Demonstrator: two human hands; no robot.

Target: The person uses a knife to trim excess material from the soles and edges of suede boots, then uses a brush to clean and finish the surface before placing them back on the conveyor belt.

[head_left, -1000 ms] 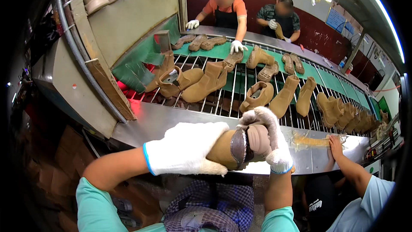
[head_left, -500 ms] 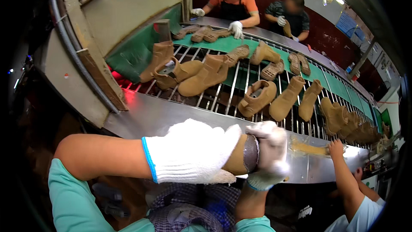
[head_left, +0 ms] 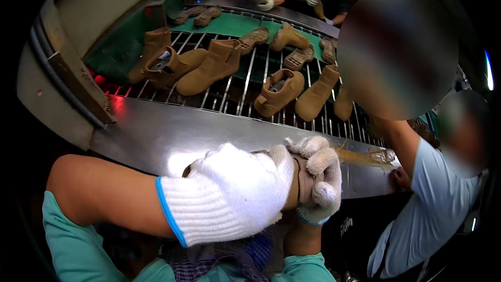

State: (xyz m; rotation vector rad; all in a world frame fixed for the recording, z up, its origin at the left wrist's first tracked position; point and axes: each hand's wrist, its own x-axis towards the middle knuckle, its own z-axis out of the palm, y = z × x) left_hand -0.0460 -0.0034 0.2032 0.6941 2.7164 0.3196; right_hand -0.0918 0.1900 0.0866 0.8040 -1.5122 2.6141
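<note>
Left hand (head_left: 229, 198), right hand (head_left: 318, 177) — both grips clamped on tan boot (head_left: 292, 183).

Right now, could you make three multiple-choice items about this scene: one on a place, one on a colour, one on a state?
1. Where do the loose tan boots lie?
A. on the roller conveyor
B. on the floor
C. in a box

2. What colour are the gloves on both hands?
A. black
B. white
C. red

3. What are the hands doing?
A. hanging apart, holding nothing
B. both gripping one tan boot
C. resting flat on the steel ledge

Answers:
1 A, the boots rest across the metal rollers.
2 B, the left hand and right hand wear white knit gloves.
3 B, both close around the held boot.
</note>
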